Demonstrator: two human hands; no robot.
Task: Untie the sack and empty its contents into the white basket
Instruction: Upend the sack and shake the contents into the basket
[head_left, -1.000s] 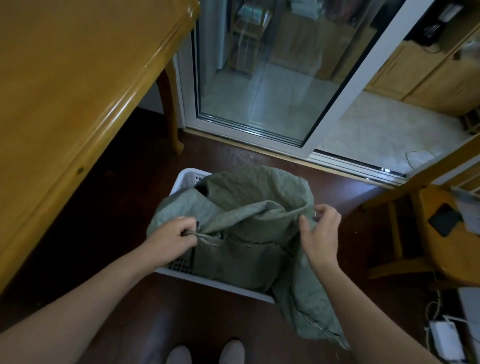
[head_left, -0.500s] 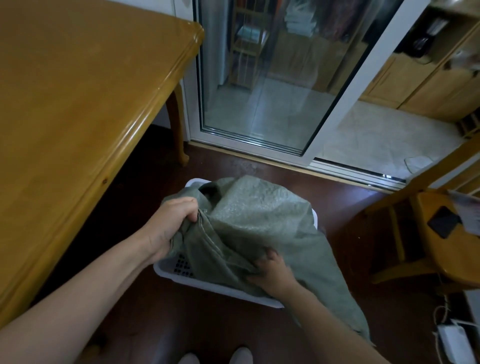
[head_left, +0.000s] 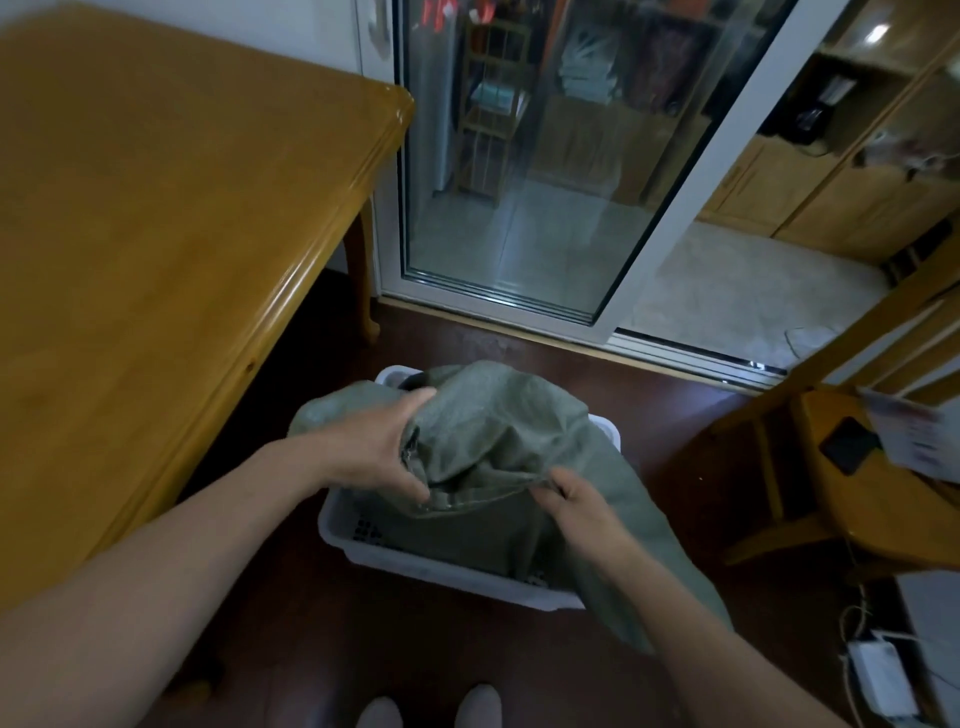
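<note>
A grey-green woven sack (head_left: 498, 431) lies crumpled over the white basket (head_left: 441, 564) on the dark floor. My left hand (head_left: 384, 447) clutches a bunched fold of the sack at its left side. My right hand (head_left: 576, 501) pinches the sack's hemmed edge lower and to the right. One end of the sack hangs over the basket's right rim down to the floor. Whatever is in the basket is hidden under the cloth.
A wooden table (head_left: 156, 249) stands close on the left, its leg near the sliding glass door (head_left: 519, 208) behind the basket. A wooden chair (head_left: 852, 467) holding a dark phone and papers stands on the right. A white power adapter with cables (head_left: 878, 675) lies at bottom right.
My right hand has come up from low on the sack and now holds the hemmed edge. My left hand has kept its grip on the left fold, which is bunched tighter.
</note>
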